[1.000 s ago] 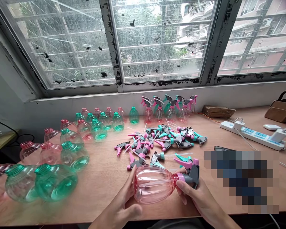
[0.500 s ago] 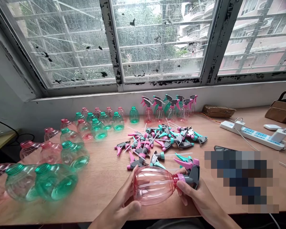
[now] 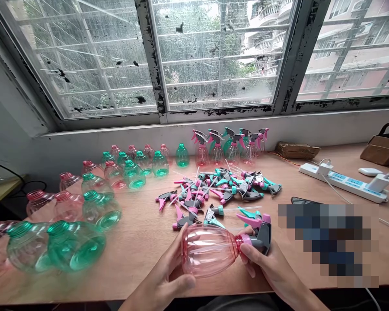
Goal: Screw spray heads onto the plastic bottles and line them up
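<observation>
A clear pink spray bottle [image 3: 209, 250] lies on its side just above the wooden table's front edge, held between both hands. My left hand [image 3: 164, 276] wraps around the bottle's base, thumb along its underside. My right hand [image 3: 269, 265] grips the neck and the grey and pink trigger head [image 3: 259, 231] fitted on it. Right behind the bottle lies a pile of loose trigger heads [image 3: 214, 190] in pink, teal and grey, with thin white dip tubes sticking out.
Several empty pink and teal bottles [image 3: 94, 194] stand at the left. Finished spray bottles [image 3: 230, 144] line the wall under the window. A power strip [image 3: 343, 183], a mouse [image 3: 370, 171], a brown box [image 3: 382, 149] and a blurred-out patch sit at the right.
The bottle has turned slightly in my hands and my left thumb has shifted along its base. Nothing else has moved.
</observation>
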